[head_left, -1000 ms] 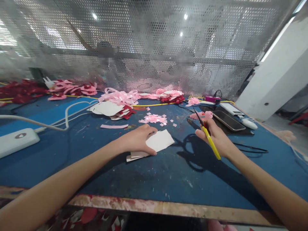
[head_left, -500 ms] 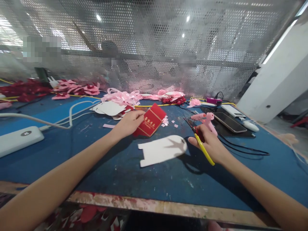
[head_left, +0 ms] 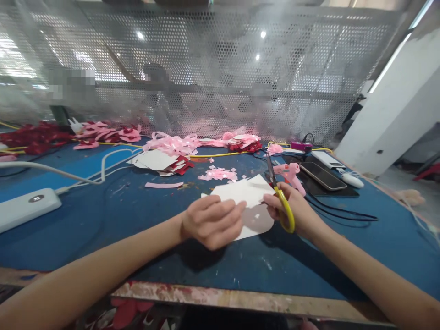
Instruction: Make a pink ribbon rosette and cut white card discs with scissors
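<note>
My left hand (head_left: 217,222) is closed on a white card (head_left: 245,189), which is tilted and shows its white side. My right hand (head_left: 287,206) holds yellow-handled scissors (head_left: 287,215), blades pointing up and away, while its fingertips touch the card's right edge. Beneath the raised card, a white rounded cutout (head_left: 259,221) lies on the blue table, partly hidden by the card and my left hand. Small pink paper pieces (head_left: 220,173) lie just beyond the card.
A pink glue gun (head_left: 294,176) and a phone (head_left: 323,176) are to the right. White and red cards (head_left: 154,160), a pink strip (head_left: 164,185) and pink ribbons (head_left: 172,143) lie left of centre. A white power bank (head_left: 29,208) with cables sits far left.
My left hand has moved right and nearer, and the card in it now shows white instead of red. My right hand has shifted slightly left, its fingertips now at the card; the scissors point more upward.
</note>
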`<state>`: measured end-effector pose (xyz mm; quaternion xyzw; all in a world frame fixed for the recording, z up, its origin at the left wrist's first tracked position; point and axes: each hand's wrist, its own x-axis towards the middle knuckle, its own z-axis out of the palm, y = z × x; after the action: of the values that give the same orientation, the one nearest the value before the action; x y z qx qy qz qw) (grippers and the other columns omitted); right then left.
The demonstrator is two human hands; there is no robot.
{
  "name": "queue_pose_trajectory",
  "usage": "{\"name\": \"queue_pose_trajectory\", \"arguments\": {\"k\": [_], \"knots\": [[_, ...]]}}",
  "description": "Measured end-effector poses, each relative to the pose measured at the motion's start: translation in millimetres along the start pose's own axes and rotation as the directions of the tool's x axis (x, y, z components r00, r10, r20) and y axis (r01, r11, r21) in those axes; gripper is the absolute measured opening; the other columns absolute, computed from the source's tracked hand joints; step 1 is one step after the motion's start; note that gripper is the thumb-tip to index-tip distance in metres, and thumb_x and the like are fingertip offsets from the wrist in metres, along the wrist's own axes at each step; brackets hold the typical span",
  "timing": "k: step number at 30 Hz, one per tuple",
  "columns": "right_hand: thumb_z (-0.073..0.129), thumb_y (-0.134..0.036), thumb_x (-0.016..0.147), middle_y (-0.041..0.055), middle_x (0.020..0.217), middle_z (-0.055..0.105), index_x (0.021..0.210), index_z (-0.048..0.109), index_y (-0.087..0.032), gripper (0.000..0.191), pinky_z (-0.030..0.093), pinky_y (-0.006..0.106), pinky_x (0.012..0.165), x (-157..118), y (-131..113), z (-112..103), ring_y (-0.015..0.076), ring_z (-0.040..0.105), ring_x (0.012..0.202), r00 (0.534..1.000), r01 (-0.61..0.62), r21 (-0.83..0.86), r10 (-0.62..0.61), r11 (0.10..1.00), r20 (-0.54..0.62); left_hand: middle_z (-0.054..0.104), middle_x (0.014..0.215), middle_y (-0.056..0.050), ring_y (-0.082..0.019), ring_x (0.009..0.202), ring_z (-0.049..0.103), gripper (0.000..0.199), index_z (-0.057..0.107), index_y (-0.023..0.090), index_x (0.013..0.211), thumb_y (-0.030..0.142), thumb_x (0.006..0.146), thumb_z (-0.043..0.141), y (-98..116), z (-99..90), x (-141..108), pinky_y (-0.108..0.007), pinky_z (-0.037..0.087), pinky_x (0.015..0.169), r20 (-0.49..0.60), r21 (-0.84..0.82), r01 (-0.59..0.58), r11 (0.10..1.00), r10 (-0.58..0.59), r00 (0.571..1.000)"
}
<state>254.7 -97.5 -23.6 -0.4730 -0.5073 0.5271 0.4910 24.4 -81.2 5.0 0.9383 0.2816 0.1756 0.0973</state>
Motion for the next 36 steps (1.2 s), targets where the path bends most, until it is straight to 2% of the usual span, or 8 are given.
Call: {"name": "queue_pose_trajectory", "arguments": {"k": [2,7,9,11,15,21,27,36], "knots": [[0.077,-0.035,0.058,-0.0106,0.051,0.045,0.076,0.035,-0.023,0.047,0.033,0.02,0.042,0,-2,3,0.0071,0.044,0.041,0.998,0.038,0.058,-0.035,0.998,-0.055,0.067,0.112,0.002,-0.022,0.094,0.062,0.019,0.068,0.034,0.08,0.031,0.083,0.05,12,4.1,0,-0.039,0.048,0.076,0.074,-0.06,-0.116,0.991,0.12,0.99],[0.077,-0.026,0.052,-0.0111,0.056,0.048,0.077,0.036,-0.023,0.048,0.037,0.02,0.042,1,-7,4,0.0059,0.046,0.042,0.96,0.167,0.179,-0.119,0.97,-0.252,0.069,0.076,-0.005,-0.016,0.06,0.057,0.014,0.067,0.031,0.082,0.03,0.078,0.053,32,18.3,3,-0.029,0.035,0.042,0.12,-0.146,-0.514,0.845,0.531,0.839],[0.076,-0.026,0.055,-0.0115,0.054,0.046,0.078,0.038,-0.023,0.044,0.039,0.021,0.044,0,-8,4,0.007,0.048,0.043,0.949,0.213,0.181,-0.16,0.96,-0.271,0.064,0.066,-0.005,-0.015,0.055,0.053,0.018,0.066,0.027,0.088,0.036,0.078,0.054,30,25.5,5,-0.028,0.035,0.043,0.073,-0.107,-0.382,0.918,0.391,0.918],[0.074,-0.027,0.059,-0.0113,0.052,0.046,0.08,0.039,-0.023,0.041,0.04,0.022,0.044,-2,-8,6,0.0079,0.048,0.043,0.946,0.23,0.142,-0.187,0.963,-0.264,0.061,0.067,-0.003,-0.015,0.056,0.053,0.031,0.063,0.023,0.096,0.045,0.075,0.056,23,30.9,8,-0.026,0.039,0.049,0.06,-0.19,-0.049,0.981,0.061,0.996],[0.071,-0.025,0.063,-0.0097,0.054,0.051,0.087,0.042,-0.023,0.038,0.039,0.022,0.045,-8,-4,12,0.0087,0.048,0.044,0.961,0.208,0.036,-0.198,0.977,-0.192,0.058,0.069,-0.002,-0.018,0.066,0.055,0.045,0.059,0.02,0.091,0.061,0.075,0.049,7,34.9,12,-0.03,0.046,0.062,0.116,-0.538,0.339,0.772,-0.331,0.936],[0.072,-0.033,0.065,-0.0086,0.056,0.046,0.082,0.045,-0.021,0.034,0.032,0.021,0.043,-10,-1,16,0.0066,0.039,0.044,0.971,0.199,0.039,-0.192,0.979,-0.142,0.04,0.053,0.003,-0.012,0.052,0.042,0.05,0.049,0.019,0.062,0.06,0.085,0.032,14,34.0,15,-0.026,0.041,0.056,0.028,-0.74,0.355,0.572,-0.5,0.866],[0.047,-0.059,0.081,0.0018,0.074,0.051,0.086,0.054,-0.018,0.042,0.039,0.028,0.056,-10,14,15,0.0124,0.044,0.059,0.977,0.133,0.136,-0.153,0.982,0.151,0.028,0.052,0.004,-0.012,0.052,0.033,0.045,0.038,0.021,0.058,0.054,0.087,0.033,32,17.7,28,-0.025,0.036,0.059,-0.314,-0.783,0.155,0.602,-0.598,0.738],[0.039,-0.053,0.089,0.002,0.088,0.047,0.1,0.044,-0.02,0.035,0.039,0.031,0.068,-24,12,10,0.0147,0.043,0.072,0.923,0.319,-0.16,-0.267,0.934,0.276,0.029,0.058,0.004,-0.012,0.055,0.03,0.043,0.035,0.02,0.06,0.051,0.09,0.03,37,21.9,31,-0.027,0.035,0.065,-0.175,-0.796,0.198,0.572,-0.531,0.829]]}}
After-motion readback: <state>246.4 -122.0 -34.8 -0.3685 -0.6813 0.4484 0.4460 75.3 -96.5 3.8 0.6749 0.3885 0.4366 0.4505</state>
